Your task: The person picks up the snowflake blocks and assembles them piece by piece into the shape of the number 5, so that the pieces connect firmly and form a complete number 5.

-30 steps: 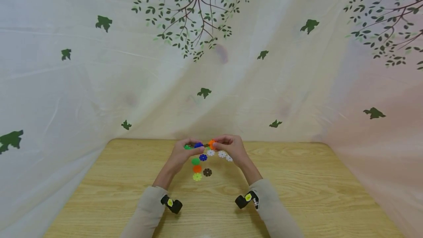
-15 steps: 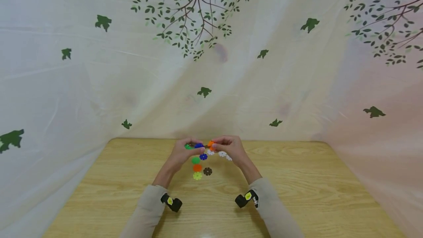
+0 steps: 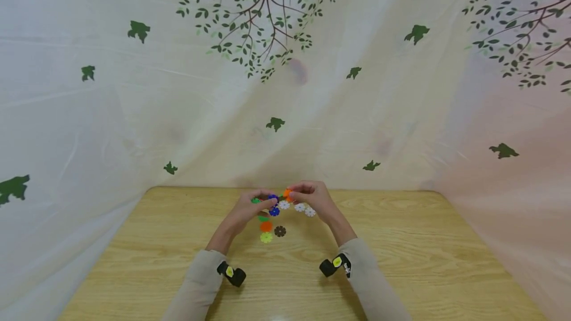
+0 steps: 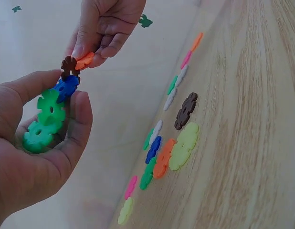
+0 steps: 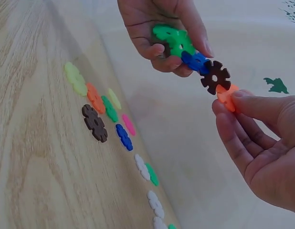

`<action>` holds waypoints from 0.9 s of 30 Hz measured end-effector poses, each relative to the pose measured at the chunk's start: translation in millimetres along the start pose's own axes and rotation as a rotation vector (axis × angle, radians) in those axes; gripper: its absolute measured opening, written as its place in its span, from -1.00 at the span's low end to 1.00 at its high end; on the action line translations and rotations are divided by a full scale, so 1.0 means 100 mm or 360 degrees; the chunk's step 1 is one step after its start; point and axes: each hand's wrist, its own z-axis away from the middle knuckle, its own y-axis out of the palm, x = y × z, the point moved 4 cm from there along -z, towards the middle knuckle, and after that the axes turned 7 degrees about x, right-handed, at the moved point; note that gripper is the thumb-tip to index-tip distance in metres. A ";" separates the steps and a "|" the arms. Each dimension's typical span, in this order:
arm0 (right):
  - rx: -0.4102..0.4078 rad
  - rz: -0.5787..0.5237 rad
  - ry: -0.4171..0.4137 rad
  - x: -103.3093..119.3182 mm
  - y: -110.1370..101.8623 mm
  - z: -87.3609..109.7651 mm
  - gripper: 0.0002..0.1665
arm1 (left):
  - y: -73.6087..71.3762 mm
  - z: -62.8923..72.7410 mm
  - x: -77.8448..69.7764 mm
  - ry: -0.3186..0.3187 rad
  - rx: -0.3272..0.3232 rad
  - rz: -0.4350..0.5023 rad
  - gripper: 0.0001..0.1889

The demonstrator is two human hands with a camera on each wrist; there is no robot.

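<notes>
Both hands hold one chain of notched, flower-shaped interlocking discs above the table's far part. In the left wrist view the chain runs from two green discs [image 4: 51,109] through a blue disc [image 4: 66,89] and a brown disc [image 4: 69,67] to an orange disc [image 4: 85,60]. My left hand [image 3: 243,210] grips the blue part between thumb and fingers, the green discs lying within its curled palm. Thumb and fingers of my right hand [image 3: 315,202] pinch the orange disc at the other end. The brown disc bridges the gap between the hands, standing edge-into-slot with its neighbours.
Loose discs lie flat on the wooden table [image 3: 401,261] below the hands: yellow-green [image 3: 266,238], orange [image 3: 266,227], brown [image 3: 280,231], blue [image 3: 274,211] and several white [image 3: 299,207]. Pink discs [image 5: 129,124] show in the wrist views. A printed cloth [image 3: 214,128] hangs behind the table.
The blue disc and the left fingers have shifted slightly right and turned. My right hand has moved a little up and right with the orange disc, uncovering more of a white disc.
</notes>
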 end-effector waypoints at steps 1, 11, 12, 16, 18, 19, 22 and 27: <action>-0.0002 0.0015 0.0001 0.00 0.00 -0.01 -0.70 | 0.00 0.00 0.00 -0.0002 0.0016 -0.0004 -0.61; 0.0021 0.0161 0.0045 0.06 0.04 -0.11 -0.69 | 0.03 -0.02 0.01 0.0007 0.0199 -0.0025 -0.58; 0.0026 0.0180 0.0051 0.08 0.05 -0.13 -0.69 | 0.04 -0.02 0.01 0.0008 0.0209 -0.0023 -0.57; 0.0047 0.0239 0.0076 0.15 0.07 -0.20 -0.69 | 0.03 -0.01 0.01 0.0005 0.0221 -0.0010 -0.54; 0.0059 0.0264 0.0088 0.18 0.08 -0.22 -0.68 | 0.03 -0.01 0.01 -0.0006 0.0213 -0.0010 -0.53; 0.0066 0.0278 0.0087 0.20 0.09 -0.24 -0.69 | 0.03 -0.01 0.01 -0.0011 0.0205 -0.0006 -0.52; 0.0089 0.0323 0.0076 0.23 0.10 -0.27 -0.69 | 0.01 -0.01 0.01 -0.0045 0.0157 -0.0002 -0.49; 0.0157 0.0386 0.0058 0.25 0.11 -0.28 -0.66 | -0.04 0.00 0.02 -0.0111 0.0014 0.0050 -0.47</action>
